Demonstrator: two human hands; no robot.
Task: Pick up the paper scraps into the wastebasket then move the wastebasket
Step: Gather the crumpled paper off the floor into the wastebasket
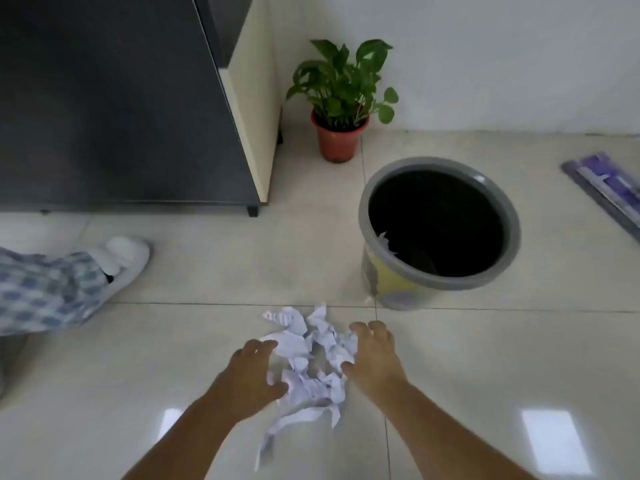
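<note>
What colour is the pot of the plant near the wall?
The plant pot is reddish-orange, seen in the head view.

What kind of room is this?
Probably an office or a room at home. It has a shiny tiled floor, a dark cabinet, a potted plant by the wall and a grey wastebasket.

Paper scraps (308, 362) lie heaped on the floor (485, 375) near the camera, left hand (251, 379) touching the heap's left side, right hand (372, 362) touching its right — fingers spread on both. Wastebasket (384, 271) stands upright beyond and right of the heap, near it, with a scrap or two inside by the near-left wall; potted plant (341, 102) behind the basket by the wall, cabinet (121, 98) left of the plant. Shoe (121, 261) far left — mop head (606, 188) at the right edge.
</note>
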